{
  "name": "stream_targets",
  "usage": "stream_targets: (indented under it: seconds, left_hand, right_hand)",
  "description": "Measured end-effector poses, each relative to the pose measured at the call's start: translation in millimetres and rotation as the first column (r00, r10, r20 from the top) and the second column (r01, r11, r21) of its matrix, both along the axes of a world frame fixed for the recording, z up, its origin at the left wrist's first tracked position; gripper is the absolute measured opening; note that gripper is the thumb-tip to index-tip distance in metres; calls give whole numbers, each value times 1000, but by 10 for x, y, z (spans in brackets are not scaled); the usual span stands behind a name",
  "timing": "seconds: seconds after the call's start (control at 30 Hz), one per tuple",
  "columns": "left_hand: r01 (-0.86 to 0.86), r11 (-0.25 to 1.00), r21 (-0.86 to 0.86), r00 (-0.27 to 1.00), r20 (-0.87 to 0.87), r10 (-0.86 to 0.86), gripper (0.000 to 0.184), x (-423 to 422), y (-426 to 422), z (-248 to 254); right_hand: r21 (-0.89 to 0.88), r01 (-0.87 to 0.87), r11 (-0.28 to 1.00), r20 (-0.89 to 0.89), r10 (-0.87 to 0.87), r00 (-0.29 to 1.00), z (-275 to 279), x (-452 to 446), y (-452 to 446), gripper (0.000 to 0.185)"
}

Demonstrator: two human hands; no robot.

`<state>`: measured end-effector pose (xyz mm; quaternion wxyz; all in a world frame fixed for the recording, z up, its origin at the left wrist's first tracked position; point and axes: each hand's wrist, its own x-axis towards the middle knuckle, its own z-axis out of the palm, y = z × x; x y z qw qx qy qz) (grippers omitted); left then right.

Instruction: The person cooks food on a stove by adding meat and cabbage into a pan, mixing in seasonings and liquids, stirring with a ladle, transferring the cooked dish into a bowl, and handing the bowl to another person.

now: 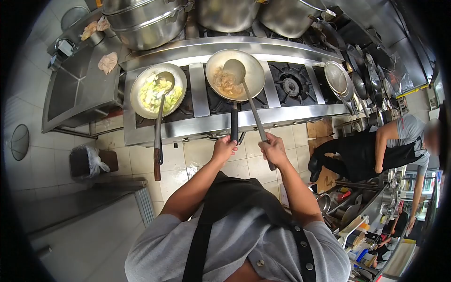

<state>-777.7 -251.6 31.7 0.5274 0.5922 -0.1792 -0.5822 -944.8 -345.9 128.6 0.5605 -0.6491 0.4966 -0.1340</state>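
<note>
My left hand (226,149) is closed on the black handle of a frying pan (253,66) that sits over the middle burner. Browned pieces of food (225,83), perhaps meat, lie in its left half. A long-handled ladle (254,110) is gripped in my right hand (274,150), its round bowl down in the pan beside the food. Left of this stands a second pan (137,105) with chopped yellow-green food (155,89) in it. Another ladle (160,120) rests in that pan, its wooden-ended handle sticking out over the stove's front edge.
A bare burner (291,85) is on the right, with strainers (336,77) and hanging pans beyond it. Large steel pots (145,28) line the back. A steel counter (75,89) is at left, a bin (84,162) below. A co-worker (361,148) leans at the right.
</note>
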Motion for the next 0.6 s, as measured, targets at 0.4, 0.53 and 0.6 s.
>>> stream_targets:
  seconds: [0.4,0.53,0.6]
  left_hand:
    - [3,1000,15,1000,-9,-3,19,59,58,-18]
    - [-33,999,23,999,4,32,19,61,91,33]
    - [-31,999,17,1000,6,31,19,66,103,7]
  right_hand:
    - [-466,-219,857,-501,-52,864,24,-284,73,43]
    - [-360,23,933,-104,-64,993,-320,-60,-94,14]
    - [-51,74,996,9,-74,997,-323,2,-113,12]
